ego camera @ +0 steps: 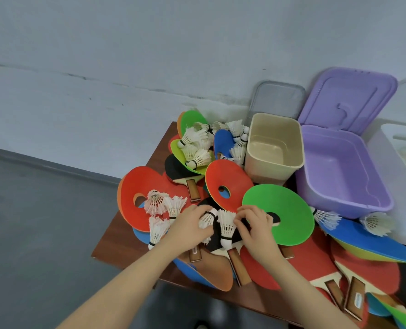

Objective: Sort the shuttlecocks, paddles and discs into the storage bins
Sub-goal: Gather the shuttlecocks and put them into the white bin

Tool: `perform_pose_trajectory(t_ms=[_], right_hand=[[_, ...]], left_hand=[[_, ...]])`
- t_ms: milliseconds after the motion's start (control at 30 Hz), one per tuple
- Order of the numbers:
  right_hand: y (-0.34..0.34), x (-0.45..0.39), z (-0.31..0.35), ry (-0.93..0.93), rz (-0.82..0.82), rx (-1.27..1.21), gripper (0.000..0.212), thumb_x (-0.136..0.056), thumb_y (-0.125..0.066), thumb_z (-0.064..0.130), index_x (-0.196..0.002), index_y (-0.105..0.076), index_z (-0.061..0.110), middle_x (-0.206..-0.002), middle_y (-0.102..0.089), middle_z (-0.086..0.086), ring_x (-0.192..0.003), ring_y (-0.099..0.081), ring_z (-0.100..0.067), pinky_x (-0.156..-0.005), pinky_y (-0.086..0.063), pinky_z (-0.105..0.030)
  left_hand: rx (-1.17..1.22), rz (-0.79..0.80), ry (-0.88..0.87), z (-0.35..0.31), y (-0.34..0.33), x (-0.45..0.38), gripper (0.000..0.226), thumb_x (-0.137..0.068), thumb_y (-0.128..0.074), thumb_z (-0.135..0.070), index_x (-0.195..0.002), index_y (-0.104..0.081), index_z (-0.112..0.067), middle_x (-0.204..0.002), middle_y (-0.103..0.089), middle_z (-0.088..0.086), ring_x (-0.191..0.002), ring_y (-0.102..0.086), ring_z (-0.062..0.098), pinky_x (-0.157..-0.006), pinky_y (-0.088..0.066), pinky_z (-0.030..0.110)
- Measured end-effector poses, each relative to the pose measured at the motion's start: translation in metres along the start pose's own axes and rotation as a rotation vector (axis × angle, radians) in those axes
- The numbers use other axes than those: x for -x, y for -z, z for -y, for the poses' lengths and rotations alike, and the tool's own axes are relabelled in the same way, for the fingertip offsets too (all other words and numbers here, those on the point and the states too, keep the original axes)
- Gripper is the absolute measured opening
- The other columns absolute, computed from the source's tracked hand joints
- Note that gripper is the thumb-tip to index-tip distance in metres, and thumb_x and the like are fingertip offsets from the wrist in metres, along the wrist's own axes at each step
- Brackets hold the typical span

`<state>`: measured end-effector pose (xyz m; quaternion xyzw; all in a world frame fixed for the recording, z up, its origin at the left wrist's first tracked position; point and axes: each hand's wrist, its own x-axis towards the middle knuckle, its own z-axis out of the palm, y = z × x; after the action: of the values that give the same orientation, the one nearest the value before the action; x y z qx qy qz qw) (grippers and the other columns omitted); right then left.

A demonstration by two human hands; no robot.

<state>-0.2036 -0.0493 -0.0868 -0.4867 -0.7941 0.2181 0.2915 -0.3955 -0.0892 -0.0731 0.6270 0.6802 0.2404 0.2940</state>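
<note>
A heap of white feather shuttlecocks, flat coloured discs and table tennis paddles covers a brown table (252, 298). My left hand (187, 225) grips a white shuttlecock (208, 219) at the heap's middle. My right hand (254, 224) has its fingers curled at the feathers of another shuttlecock (227, 230), which lies on a black paddle (212, 243). A green disc (285, 210) lies just right of my right hand, a red disc (228, 184) behind it, and a large red disc (135, 198) to the left carries three shuttlecocks (164, 205).
Three open bins stand at the back right: a beige bin (274, 167), a purple bin (344, 193) with its lid raised, and a clear bin (401, 186) at the frame's edge. More shuttlecocks (195, 148) and discs pile behind. Grey floor lies left of the table.
</note>
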Motion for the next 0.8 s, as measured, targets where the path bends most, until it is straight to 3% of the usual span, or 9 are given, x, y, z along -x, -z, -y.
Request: perform_pose_trajectory(t_ms=[133,267,433,533,600,700,800], right_hand=[[0.020,-0.010,0.006,0.043,-0.055,-0.070,0.013,-0.087,-0.061,0.012,-0.085,-0.055,0.023,-0.100,-0.057,0.012,-0.103,-0.049,0.000,-0.091,-0.018,-0.013],[0.050,-0.021,0.004,0.067,-0.153,-0.081,0.017,-0.086,-0.062,0.016,-0.086,-0.052,0.030,-0.097,-0.057,0.015,-0.099,-0.049,0.001,-0.090,-0.020,-0.010],[0.102,-0.030,-0.021,0.069,-0.260,-0.118,0.009,-0.083,-0.060,0.020,-0.084,-0.056,0.029,-0.096,-0.054,0.021,-0.096,-0.052,-0.003,-0.084,-0.035,-0.032],[0.140,-0.031,-0.051,0.066,-0.316,-0.134,0.005,-0.083,-0.059,0.019,-0.082,-0.058,0.024,-0.094,-0.056,0.018,-0.094,-0.055,-0.009,-0.082,-0.044,-0.044],[0.167,-0.031,-0.071,0.032,-0.351,-0.153,0.004,-0.084,-0.061,0.015,-0.082,-0.060,0.019,-0.093,-0.057,0.017,-0.093,-0.056,-0.011,-0.085,-0.045,-0.039],[0.210,-0.032,-0.104,0.002,-0.406,-0.186,0.007,-0.084,-0.060,0.013,-0.081,-0.059,0.019,-0.092,-0.057,0.015,-0.092,-0.056,-0.011,-0.084,-0.042,-0.020],[0.256,-0.035,-0.140,-0.024,-0.447,-0.176,0.013,-0.085,-0.062,0.000,-0.082,-0.061,0.012,-0.091,-0.056,0.012,-0.090,-0.053,0.001,-0.082,-0.039,-0.012]], left_hand=[[-0.025,-0.159,-0.130,-0.010,0.012,-0.002,0.052,-0.083,-0.060,-0.025,-0.133,-0.048,-0.024,-0.112,-0.052,-0.004,-0.107,-0.047,0.011,-0.091,-0.039,0.026],[-0.039,-0.291,-0.236,-0.038,0.016,-0.016,0.051,-0.084,-0.062,-0.025,-0.133,-0.049,-0.022,-0.113,-0.055,-0.003,-0.107,-0.048,0.013,-0.091,-0.039,0.029],[-0.063,-0.312,-0.328,-0.098,0.006,-0.055,0.057,-0.079,-0.050,-0.041,-0.132,-0.051,-0.020,-0.115,-0.057,0.001,-0.108,-0.050,0.018,-0.094,-0.039,0.032],[-0.087,-0.298,-0.404,-0.143,-0.009,-0.077,0.056,-0.079,-0.050,-0.037,-0.132,-0.052,-0.017,-0.115,-0.059,0.004,-0.108,-0.051,0.020,-0.092,-0.038,0.031],[-0.093,-0.289,-0.461,-0.173,-0.024,-0.093,0.053,-0.080,-0.051,-0.035,-0.129,-0.054,-0.015,-0.112,-0.060,0.007,-0.104,-0.054,0.023,-0.091,-0.040,0.032],[-0.064,-0.276,-0.516,-0.221,-0.054,-0.119,0.054,-0.077,-0.049,-0.037,-0.123,-0.059,-0.012,-0.104,-0.063,0.010,-0.095,-0.059,0.028,-0.085,-0.049,0.039],[-0.074,-0.259,-0.574,-0.270,-0.087,-0.142,0.050,-0.074,-0.051,-0.030,-0.118,-0.061,-0.010,-0.094,-0.065,0.011,-0.079,-0.061,0.031,-0.070,-0.053,0.041]])
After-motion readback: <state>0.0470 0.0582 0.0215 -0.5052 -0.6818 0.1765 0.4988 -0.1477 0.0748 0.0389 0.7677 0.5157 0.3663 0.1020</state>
